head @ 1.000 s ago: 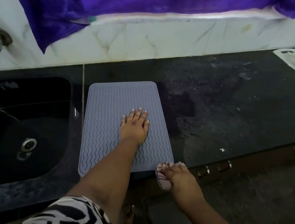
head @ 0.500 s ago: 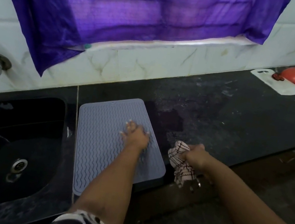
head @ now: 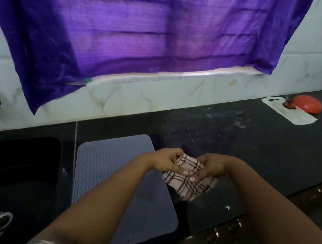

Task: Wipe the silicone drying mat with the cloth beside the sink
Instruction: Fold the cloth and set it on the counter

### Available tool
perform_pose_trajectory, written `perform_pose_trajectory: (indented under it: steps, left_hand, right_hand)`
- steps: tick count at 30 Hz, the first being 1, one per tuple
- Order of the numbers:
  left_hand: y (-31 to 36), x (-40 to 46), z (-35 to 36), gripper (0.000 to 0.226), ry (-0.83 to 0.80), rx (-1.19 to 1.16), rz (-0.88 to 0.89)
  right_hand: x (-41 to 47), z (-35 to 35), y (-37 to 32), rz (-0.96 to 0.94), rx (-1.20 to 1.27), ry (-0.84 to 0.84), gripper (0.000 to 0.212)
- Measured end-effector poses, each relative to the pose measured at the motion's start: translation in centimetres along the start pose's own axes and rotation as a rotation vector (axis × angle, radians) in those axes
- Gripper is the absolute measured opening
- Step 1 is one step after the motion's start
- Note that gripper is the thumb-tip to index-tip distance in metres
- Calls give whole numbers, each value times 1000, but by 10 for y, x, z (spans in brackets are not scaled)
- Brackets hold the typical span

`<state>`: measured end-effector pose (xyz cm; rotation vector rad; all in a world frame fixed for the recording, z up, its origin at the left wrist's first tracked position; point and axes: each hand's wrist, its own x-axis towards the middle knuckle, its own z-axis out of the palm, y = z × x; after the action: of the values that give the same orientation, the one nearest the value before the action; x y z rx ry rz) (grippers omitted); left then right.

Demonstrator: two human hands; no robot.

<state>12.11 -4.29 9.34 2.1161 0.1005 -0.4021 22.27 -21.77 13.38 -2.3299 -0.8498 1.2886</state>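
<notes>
Both hands are busy with the cloth, so the step in hand looks like readying it, bunching or folding it before any wiping begins. The left hand has its fingers curled round the cloth's left edge, and the right hand pinches the other side, fingers bent in close; neither is spread flat. The checked cloth hangs between them, held up off the dark desk. The silicone drying mat lies flat just left of and below the fingers, beside the sink, untouched at this moment. Next, I judge, one hand should bring the gathered cloth down onto the mat's ribbed face and stroke across it, perhaps with the other hand steadying the mat's edge
</notes>
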Motion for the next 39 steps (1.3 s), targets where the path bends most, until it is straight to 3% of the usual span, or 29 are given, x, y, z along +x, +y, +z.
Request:
perform_pose_trajectory:
  steps: [3,6,8,10,12,14,18,20,22,24,27,30,34,36,39]
  left_hand:
    - [-11,20,-11,39,-207,-31,-143]
    - [-21,46,-29,39,-179,208,-182]
    - [-27,63,-37,33,33,412,-55]
    - [-30,78,-39,31,317,438,150]
    - [-32,91,-36,28,510,452,301]
    - [-41,105,-26,32,597,499,323]
    - [-75,114,14,33,379,543,142]
    - [-84,110,30,33,434,542,145]
    - [-87,109,35,42,555,609,134]
    - [-86,110,33,54,541,650,10]
    - [-86,111,32,61,418,683,-208]
    - [-81,91,23,72,614,602,-246]
    - [-88,30,17,78,601,481,-345]
    - [-92,-10,18,75,549,492,-390]
    - [-97,-71,22,78,389,543,-516]
  right_hand:
    - [25,-10,1,117,19,-93,38]
    - [49,-29,-9,175,17,-141,14]
    - [67,-41,-13,129,-181,22,10]
    - [87,-50,-13,33,-441,292,17]
    - [105,-56,-8,-118,-479,519,28]
    - [119,-51,7,-290,-462,636,36]
    - [139,3,73,-302,-506,450,61]
    - [144,21,100,-276,-489,446,66]
    - [152,17,101,-291,-507,559,57]
    - [160,9,90,-286,-542,639,60]
    - [173,10,82,-135,-607,532,70]
    - [172,19,64,-6,-573,508,73]
    - [147,56,27,-233,-478,692,71]
    - [133,85,9,-426,-529,620,67]
    - [114,128,-11,-636,-566,376,61]
